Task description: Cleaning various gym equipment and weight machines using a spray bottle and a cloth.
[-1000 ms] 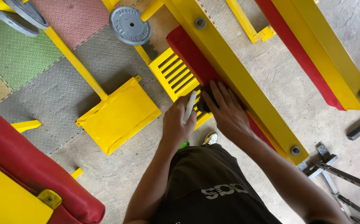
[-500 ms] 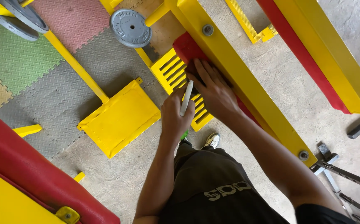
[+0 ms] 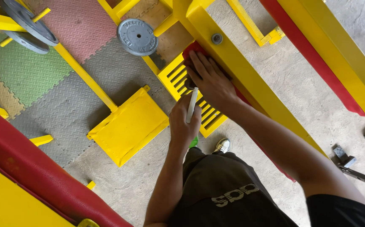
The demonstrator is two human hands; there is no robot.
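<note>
Sliding farther up the long red padded cushion (image 3: 189,49), the right hand (image 3: 211,82) now presses flat, fingers spread, on a dark rag at its top end beneath the yellow steel beam (image 3: 241,67). Just below it, the left hand (image 3: 184,122) grips a slim white spray bottle (image 3: 191,105) upright, kept ready over the yellow slatted footplate (image 3: 175,75).

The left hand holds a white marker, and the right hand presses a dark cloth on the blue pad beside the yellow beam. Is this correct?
Not quite: the pad is red, not blue, as the head view shows. The left hand does hold the white marker, and the right hand presses a dark cloth beside the yellow beam.
</note>
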